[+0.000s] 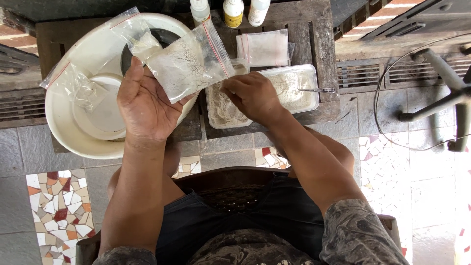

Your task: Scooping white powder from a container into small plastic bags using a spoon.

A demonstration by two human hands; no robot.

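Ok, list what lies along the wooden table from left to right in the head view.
Loose clear bag → white basin → left hand holding a powder-filled zip bag → right hand over the plastic tray of powder → metal spoon.

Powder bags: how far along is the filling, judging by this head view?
Done: two closed bags with powder lie in the white basin. In hand: the left hand holds up a powder-filled bag, while the right hand is at its lower edge, above the tray of powder. Left: powder remains in the tray, and a stack of empty bags waits behind it.
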